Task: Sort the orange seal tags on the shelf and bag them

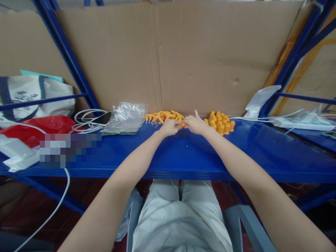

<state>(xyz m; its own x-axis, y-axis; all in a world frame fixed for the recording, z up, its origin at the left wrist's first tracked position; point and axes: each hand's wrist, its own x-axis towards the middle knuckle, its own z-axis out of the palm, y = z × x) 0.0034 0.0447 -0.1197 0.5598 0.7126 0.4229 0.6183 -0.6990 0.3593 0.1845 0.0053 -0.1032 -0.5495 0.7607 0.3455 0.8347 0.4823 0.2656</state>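
Pinching, apparently, one small orange piece with my left hand and right hand | branched orange parts beyond | orange knobs rightward

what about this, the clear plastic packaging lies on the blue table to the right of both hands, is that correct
The side is wrong: the head view shows the clear plastic packaging on the blue table, left of the left hand and the right hand.

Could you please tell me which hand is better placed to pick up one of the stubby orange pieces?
Probably the right hand: it is closest to the stubby pieces. The left hand is farther off, beside the branching pieces. Both hands appear to be on an orange part, though.
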